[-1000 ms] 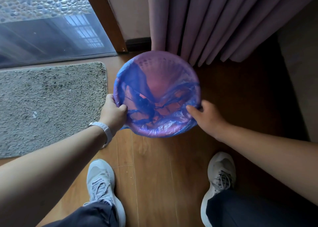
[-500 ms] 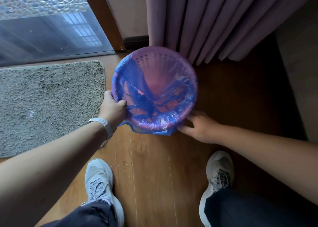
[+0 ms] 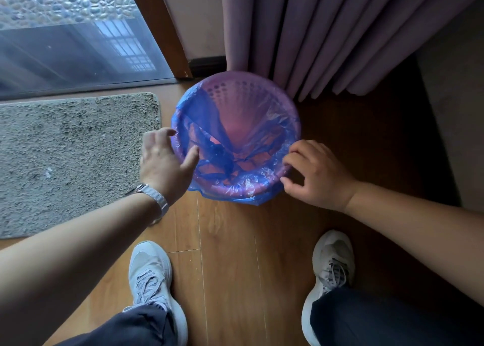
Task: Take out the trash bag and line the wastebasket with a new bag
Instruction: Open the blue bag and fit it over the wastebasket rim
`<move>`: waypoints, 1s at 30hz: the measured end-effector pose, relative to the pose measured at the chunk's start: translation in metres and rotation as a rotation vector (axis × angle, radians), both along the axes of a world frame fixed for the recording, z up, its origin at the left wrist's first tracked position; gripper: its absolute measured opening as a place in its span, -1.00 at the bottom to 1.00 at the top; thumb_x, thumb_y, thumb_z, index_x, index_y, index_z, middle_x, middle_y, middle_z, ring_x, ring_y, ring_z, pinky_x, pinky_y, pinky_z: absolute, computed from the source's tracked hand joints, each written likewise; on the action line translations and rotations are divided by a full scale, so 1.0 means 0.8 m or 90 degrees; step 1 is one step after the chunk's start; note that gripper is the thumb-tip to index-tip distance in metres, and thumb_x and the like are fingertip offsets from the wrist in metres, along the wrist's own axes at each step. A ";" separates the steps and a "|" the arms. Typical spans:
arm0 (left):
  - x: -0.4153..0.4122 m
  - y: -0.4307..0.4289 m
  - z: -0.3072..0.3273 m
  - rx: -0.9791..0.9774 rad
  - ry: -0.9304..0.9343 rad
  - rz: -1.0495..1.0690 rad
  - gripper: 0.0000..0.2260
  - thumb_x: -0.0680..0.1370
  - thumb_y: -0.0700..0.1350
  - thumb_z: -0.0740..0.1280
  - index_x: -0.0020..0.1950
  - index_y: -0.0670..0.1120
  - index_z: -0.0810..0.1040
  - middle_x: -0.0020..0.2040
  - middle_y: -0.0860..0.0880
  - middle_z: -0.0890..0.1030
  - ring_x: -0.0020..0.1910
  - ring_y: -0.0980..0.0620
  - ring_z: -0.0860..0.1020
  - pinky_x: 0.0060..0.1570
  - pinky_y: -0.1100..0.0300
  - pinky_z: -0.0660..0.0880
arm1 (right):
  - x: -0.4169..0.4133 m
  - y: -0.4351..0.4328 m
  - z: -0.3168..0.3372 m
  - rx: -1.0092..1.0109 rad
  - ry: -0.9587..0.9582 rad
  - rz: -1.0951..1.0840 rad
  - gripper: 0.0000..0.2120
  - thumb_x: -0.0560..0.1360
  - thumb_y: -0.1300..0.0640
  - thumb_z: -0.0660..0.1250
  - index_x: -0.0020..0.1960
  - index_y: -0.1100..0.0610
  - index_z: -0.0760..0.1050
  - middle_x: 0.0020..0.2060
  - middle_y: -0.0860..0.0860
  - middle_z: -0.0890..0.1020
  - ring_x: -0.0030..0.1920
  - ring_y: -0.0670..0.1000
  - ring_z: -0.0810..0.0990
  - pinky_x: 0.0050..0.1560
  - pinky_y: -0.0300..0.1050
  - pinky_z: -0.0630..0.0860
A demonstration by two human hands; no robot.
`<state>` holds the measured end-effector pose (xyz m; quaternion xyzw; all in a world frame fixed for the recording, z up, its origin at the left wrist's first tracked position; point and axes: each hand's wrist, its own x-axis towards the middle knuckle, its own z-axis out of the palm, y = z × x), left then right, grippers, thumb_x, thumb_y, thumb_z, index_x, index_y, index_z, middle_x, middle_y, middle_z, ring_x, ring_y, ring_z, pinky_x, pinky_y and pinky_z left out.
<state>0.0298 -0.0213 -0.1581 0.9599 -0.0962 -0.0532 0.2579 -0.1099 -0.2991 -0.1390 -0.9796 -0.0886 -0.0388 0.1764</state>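
Progress, judged from how things lie: blue bag (image 3: 220,125) sits inside the pink wastebasket (image 3: 230,89), its mouth folded over most of the rim, so the lining step looks nearly done; whether this is the new bag cannot be confirmed, but no rubbish shows inside, only film over a pink bottom. No removed bag is in view. Left of the left hand: grey shaggy mat (image 3: 73,157), coarse pile, flat on the floor (image 3: 230,254). Left hand (image 3: 163,162), metal-link watch (image 3: 154,197) at the wrist: grip wide, fingers spread, holding nothing; thumb lies over the rim edge just inside the bag, fingertips at the outer wall. Between the two hands: basket mouth, round, rigid plastic with rows of small perforations on the far wall; bag film thin, translucent, glossy, heavily creased, bunched in dark folds toward the centre. On the side nearest the person a loose flap of film hangs below the rim, uneven. At the far rim the pink plastic shows through, overlap slight or absent there, cannot tell which. Right hand (image 3: 317,172): grip narrow, fingers curled, tips touching the film at the outer rim, apparently pinching or tucking, not clearly closed on it. Remaining, as judged: even out the overhang, seat the far edge.
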 end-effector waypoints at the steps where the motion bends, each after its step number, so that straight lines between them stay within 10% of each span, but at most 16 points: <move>1: -0.004 -0.001 0.007 0.014 -0.054 -0.075 -0.56 0.44 0.20 0.28 0.16 -0.09 0.47 0.14 -0.16 0.47 0.14 -0.16 0.44 0.18 -0.04 0.37 | 0.003 0.004 -0.001 -0.031 0.017 0.037 -0.70 0.35 -0.02 0.41 -0.03 0.16 0.53 -0.05 0.10 0.55 -0.04 0.13 0.53 -0.01 0.02 0.45; 8: -0.058 -0.039 0.021 0.053 0.001 -0.513 -0.72 0.47 0.13 0.23 -0.15 -0.03 0.61 -0.25 -0.01 0.59 -0.22 -0.12 0.59 -0.12 -0.01 0.44 | 0.022 0.030 -0.011 -0.091 0.079 0.151 -0.76 0.37 -0.04 0.36 -0.21 0.15 0.52 -0.28 0.08 0.54 -0.22 0.15 0.53 -0.07 0.04 0.45; 20: -0.055 -0.050 0.005 0.129 -0.056 -0.570 -0.78 0.44 0.00 0.18 -0.26 -0.12 0.48 -0.33 -0.09 0.50 -0.38 -0.17 0.48 -0.40 0.05 0.43 | 0.033 0.038 -0.019 -0.105 0.024 0.197 -0.76 0.43 -0.02 0.26 -0.26 0.15 0.44 -0.34 0.11 0.51 -0.31 0.17 0.49 -0.29 0.00 0.35; 30: -0.025 -0.008 0.010 0.209 -0.078 -0.634 -0.82 0.45 -0.07 0.19 -0.21 -0.13 0.54 -0.26 -0.08 0.55 -0.26 -0.15 0.55 -0.20 0.02 0.46 | 0.033 0.031 -0.027 -0.080 0.016 0.207 -0.91 0.43 0.21 0.25 -0.26 0.16 0.44 -0.34 0.12 0.50 -0.32 0.15 0.47 -0.29 -0.04 0.38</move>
